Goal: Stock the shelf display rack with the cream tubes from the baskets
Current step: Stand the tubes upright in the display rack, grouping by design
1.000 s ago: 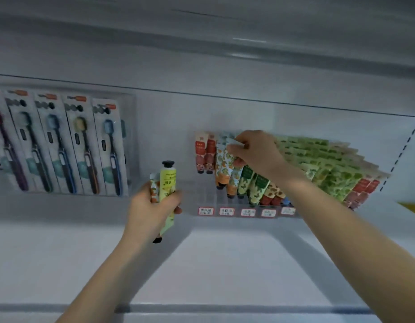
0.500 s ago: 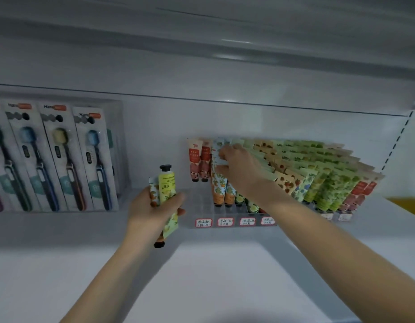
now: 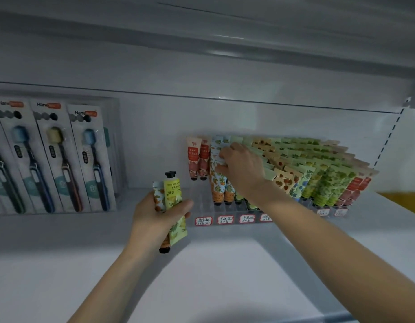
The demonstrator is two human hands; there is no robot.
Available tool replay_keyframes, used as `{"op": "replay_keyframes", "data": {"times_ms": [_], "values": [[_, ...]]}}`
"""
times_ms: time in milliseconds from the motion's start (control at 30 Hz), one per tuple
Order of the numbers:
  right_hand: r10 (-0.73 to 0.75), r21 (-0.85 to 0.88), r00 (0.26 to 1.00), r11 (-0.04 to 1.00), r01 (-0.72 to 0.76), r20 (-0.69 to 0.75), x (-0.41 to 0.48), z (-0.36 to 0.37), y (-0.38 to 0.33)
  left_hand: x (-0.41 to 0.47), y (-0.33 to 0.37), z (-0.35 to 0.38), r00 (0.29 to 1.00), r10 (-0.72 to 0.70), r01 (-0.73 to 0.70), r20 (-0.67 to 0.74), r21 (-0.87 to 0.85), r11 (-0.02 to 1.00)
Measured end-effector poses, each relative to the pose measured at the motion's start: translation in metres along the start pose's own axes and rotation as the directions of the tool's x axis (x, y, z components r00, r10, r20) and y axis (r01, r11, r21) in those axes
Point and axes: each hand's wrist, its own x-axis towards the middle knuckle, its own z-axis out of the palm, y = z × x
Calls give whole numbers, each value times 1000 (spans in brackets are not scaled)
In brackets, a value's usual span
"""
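Note:
A clear display rack [image 3: 203, 202] with red-edged price labels stands on the white shelf, filled with several rows of patterned cream tubes [image 3: 318, 173]. My left hand [image 3: 155, 217] grips two tubes in front of the rack's left end: a yellow tube [image 3: 172, 192] with its black cap up and an orange-patterned tube [image 3: 158, 198] with its cap down. My right hand [image 3: 242, 166] reaches into the rack and pinches the top of a blue-and-orange patterned tube [image 3: 217, 180] standing in the second column. Two red tubes [image 3: 197, 159] stand in the leftmost column.
Boxed toothbrushes [image 3: 54, 157] in a clear holder line the shelf's left side. The white shelf surface [image 3: 201, 276] stretches in front of the rack. An upper shelf [image 3: 225, 38] hangs overhead. A slotted upright [image 3: 388, 138] runs at the right.
My right hand has lowered the patterned tube into the rack's second column, and it now stands there. The view has shifted slightly closer. My left hand keeps its two tubes.

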Motion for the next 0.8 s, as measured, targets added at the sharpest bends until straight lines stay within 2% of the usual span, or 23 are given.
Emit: {"op": "replay_keyframes", "data": {"times_ms": [133, 233, 300, 333, 400, 467, 633, 733, 800], "values": [[20, 76, 1000, 997, -19, -10, -1, -4, 3, -3, 1, -1, 1000, 6, -6, 25, -9, 1000], [37, 285, 989, 958, 5, -141, -3, -11, 6, -5, 6, 0, 999, 6, -4, 54, -24, 1000], [59, 527, 984, 849, 38, -166, -8, -20, 2, -7, 7, 1, 997, 4, -2, 74, -29, 1000], [46, 648, 993, 760, 35, -107, -13, -26, -2, -8, 8, 2, 996, 9, -7, 84, -29, 1000], [-49, 783, 997, 621, -17, 60, -23, -37, -13, -10, 11, 3, 994, 28, -24, 108, -30, 999], [-111, 822, 980, 565, -73, 163, -30, -39, -22, -12, 14, 6, 988, 54, -48, 143, -43, 998], [-113, 877, 967, 456, -155, 229, -40, -46, -27, -18, 19, 9, 969, 93, -71, 227, -103, 992], [-58, 891, 967, 407, -202, 246, -42, -53, -19, -17, 14, 1, 956, 81, -62, 282, -77, 995], [2, 927, 971, 296, -229, 240, -41, -55, -11, -19, 10, -4, 963, 46, -33, 266, -52, 998]]}}
